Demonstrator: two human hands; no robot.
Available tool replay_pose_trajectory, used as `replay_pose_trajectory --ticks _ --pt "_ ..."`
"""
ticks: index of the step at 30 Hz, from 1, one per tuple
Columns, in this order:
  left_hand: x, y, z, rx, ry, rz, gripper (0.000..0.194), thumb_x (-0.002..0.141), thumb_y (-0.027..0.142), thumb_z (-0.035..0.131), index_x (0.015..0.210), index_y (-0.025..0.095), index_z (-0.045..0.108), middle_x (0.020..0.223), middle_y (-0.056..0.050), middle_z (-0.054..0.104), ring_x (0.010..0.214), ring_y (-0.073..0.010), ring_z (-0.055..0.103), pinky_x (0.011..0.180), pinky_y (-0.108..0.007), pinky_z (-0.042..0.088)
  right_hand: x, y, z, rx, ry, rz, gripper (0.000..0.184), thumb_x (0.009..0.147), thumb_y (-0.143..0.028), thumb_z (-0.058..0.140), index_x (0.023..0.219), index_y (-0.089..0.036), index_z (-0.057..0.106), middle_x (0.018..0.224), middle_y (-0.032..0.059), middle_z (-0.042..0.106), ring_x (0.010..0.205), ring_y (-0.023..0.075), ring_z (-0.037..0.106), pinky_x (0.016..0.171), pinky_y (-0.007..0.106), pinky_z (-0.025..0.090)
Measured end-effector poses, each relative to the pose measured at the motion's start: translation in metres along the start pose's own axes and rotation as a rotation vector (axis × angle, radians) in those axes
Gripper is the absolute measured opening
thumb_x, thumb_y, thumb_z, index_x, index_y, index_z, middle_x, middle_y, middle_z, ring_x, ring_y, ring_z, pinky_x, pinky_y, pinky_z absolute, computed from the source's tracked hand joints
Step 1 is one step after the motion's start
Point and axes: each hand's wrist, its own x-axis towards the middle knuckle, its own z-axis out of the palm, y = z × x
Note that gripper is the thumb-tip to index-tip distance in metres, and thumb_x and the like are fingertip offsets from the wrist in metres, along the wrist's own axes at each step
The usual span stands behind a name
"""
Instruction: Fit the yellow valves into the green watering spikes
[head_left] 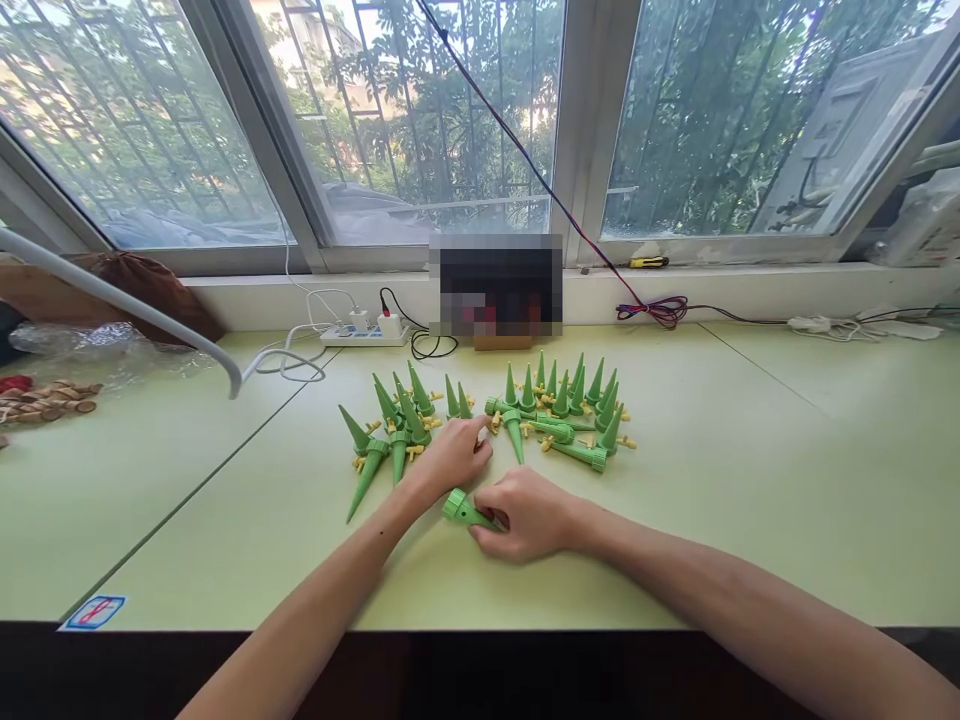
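Several green cone-shaped plastic spikes (559, 405) with small yellow valve knobs stand and lie in a row across the pale green table (750, 480). My right hand (525, 515) is closed around one green spike (459, 508), which lies flat with its round collar end sticking out to the left. My left hand (454, 455) reaches into the row, its fingers pinched at a small yellow piece (495, 424) beside a lying spike; what it pinches is too small to name. A left-hand group of spikes (390, 430) lies just beyond my left wrist.
A white power strip (365, 333) with plugs and cables sits at the back by the window sill. A blurred dark box (495, 290) stands behind the spikes. A white lamp arm (120, 300) crosses the left. Brown pieces (45, 400) and plastic wrap lie far left.
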Motion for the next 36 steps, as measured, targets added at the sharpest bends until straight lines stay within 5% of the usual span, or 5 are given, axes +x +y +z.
replay_pose_trajectory --ticks 21,36 --pt "0.001 0.000 -0.001 0.026 -0.009 0.030 0.045 0.082 0.015 0.043 0.122 0.016 0.063 0.066 -0.005 0.067 0.068 -0.0223 0.063 0.063 -0.029 0.041 -0.001 0.000 -0.009 -0.086 -0.021 -0.014 0.024 0.083 -0.026 0.058 0.062 -0.019 0.048 0.054 -0.0025 0.053 0.049 0.0097 0.039 0.055 0.024 0.029" --pt "0.000 -0.003 0.002 0.104 0.055 0.091 0.023 0.083 0.017 0.043 0.097 0.019 0.062 0.076 -0.006 0.065 0.074 -0.0221 0.062 0.063 -0.029 0.039 -0.001 0.002 -0.009 -0.147 -0.033 -0.026 0.023 0.085 -0.028 0.059 0.068 -0.019 0.048 0.062 -0.0006 0.060 0.054 0.0107 0.045 0.056 0.025 0.027"
